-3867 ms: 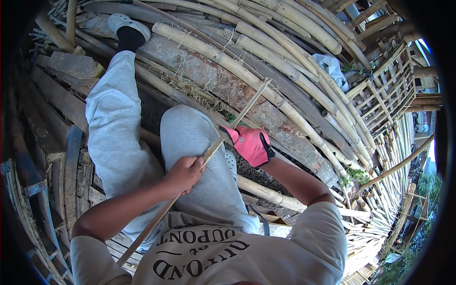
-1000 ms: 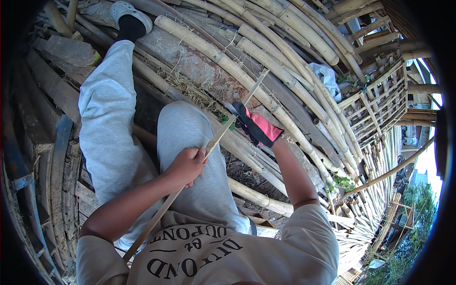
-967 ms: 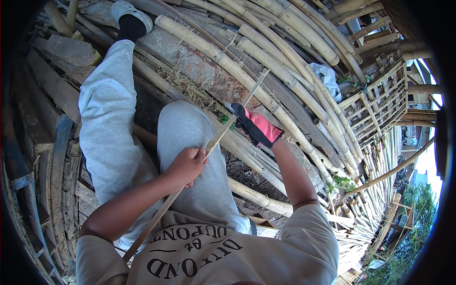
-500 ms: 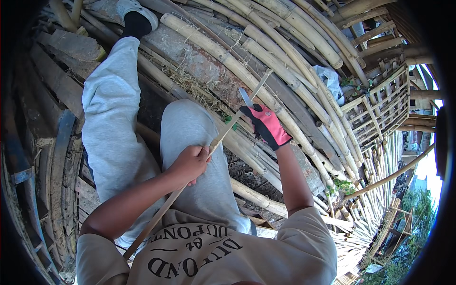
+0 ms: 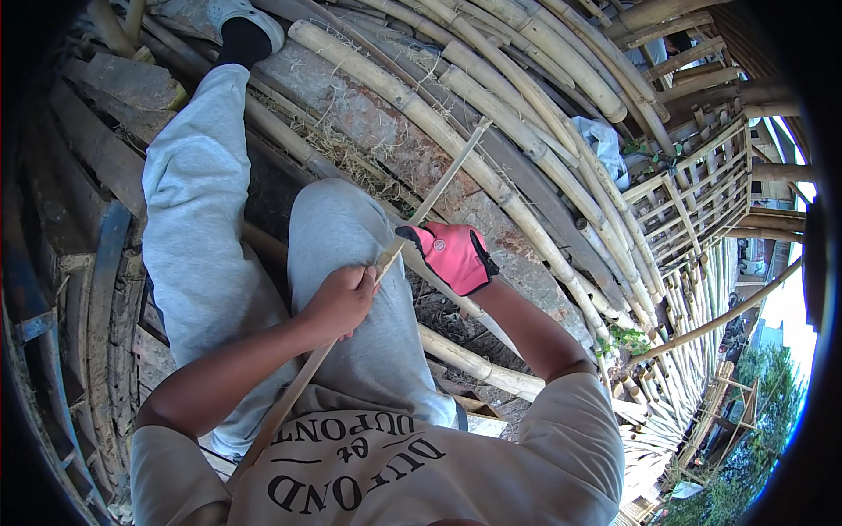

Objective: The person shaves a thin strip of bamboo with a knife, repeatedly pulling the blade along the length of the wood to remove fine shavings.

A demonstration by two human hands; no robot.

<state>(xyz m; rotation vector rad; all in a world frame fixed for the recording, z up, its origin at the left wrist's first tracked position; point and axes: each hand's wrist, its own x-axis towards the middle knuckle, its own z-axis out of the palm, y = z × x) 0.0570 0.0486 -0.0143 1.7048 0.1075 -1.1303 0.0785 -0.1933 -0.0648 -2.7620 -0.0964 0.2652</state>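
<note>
A long, thin bamboo strip point(image 5: 449, 175) runs slantwise from beside my torso, across my raised knee and out past both hands. My bare left hand point(image 5: 340, 302) is closed around it at the knee. Just ahead, my right hand point(image 5: 454, 254), in a pink and black fingerless glove, is curled against the strip with its thumb side near the left fingers. The knife seen in that hand half a second ago is now hidden behind the glove and strip. Where the hands meet, the strip looks rougher and wider.
Several bamboo poles point(image 5: 386, 79) lie lengthwise ahead and to the right, over a stone slab point(image 5: 377, 123) strewn with shavings. A lattice bamboo panel point(image 5: 693, 206) and a pale plastic bag point(image 5: 601, 145) sit at the right. Dark boards point(image 5: 96, 158) are stacked on the left.
My right hand has come back along the strip toward my left hand and turned, so the knife blade no longer shows. The left hand keeps its grip at the knee.
</note>
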